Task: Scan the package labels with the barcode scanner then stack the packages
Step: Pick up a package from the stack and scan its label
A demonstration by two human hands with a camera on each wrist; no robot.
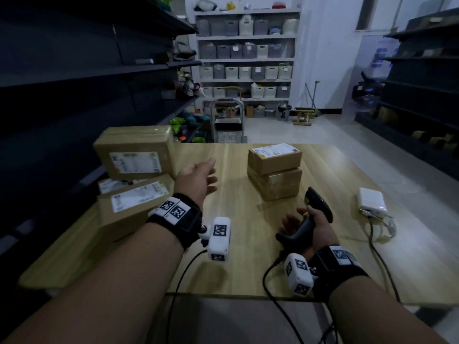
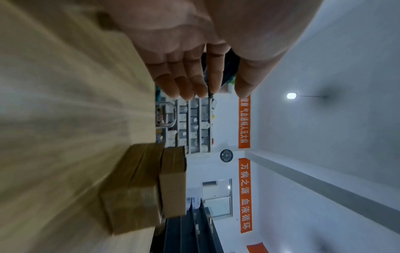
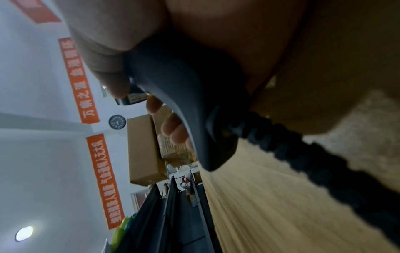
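Observation:
Two brown packages stand stacked (image 1: 274, 173) mid-table, the top one (image 1: 274, 157) with a white label facing up; the left wrist view shows this stack (image 2: 149, 186) too. At the table's left edge lies a pile of labelled packages (image 1: 135, 155), a large one on top, another (image 1: 134, 203) below it in front. My left hand (image 1: 198, 180) hovers empty between the pile and the stack, fingers straight (image 2: 194, 80). My right hand (image 1: 306, 223) grips the handle of the black barcode scanner (image 1: 310, 214), its head pointing toward the stack; the handle and coiled cable (image 3: 190, 109) fill the right wrist view.
The wooden table (image 1: 236, 264) has a white adapter box (image 1: 372, 201) with cables at its right side. Black cables hang over the near edge. Dark shelving (image 1: 87, 83) flanks the left, more shelves stand on the right, and a trolley (image 1: 227, 122) stands behind the table.

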